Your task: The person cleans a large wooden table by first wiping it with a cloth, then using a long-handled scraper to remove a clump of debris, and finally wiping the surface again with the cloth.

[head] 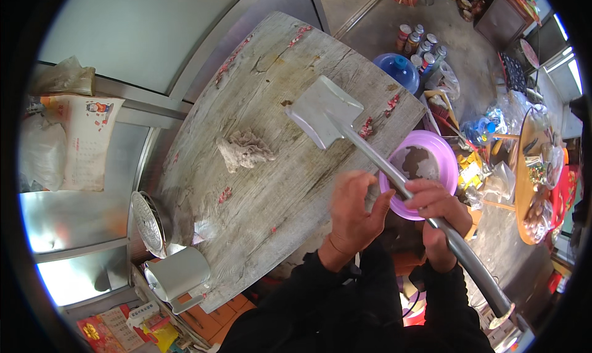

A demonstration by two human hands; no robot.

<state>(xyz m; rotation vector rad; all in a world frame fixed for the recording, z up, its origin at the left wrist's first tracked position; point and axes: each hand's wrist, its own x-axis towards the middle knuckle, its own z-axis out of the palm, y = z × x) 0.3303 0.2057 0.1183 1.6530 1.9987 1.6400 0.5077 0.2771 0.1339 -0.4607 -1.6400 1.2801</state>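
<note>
My right hand is closed around the grey metal shaft of a small shovel. The shovel's pale, wide blade lies over the wood-grain table, and its shaft runs down to the lower right. To the left of the shaft is my left hand, slightly blurred, its fingers apart and nothing in it. A crumpled grey-beige rag lies on the table, left of the blade. Beneath the shaft stands a pink-purple plastic basin with murky water, partly hidden by the shaft and my right hand.
A white pitcher stands at the table's lower left, near a round metal tray. Past the table's far right edge are a blue water jug, several cans and a cardboard box. A round wooden table holds clutter at right.
</note>
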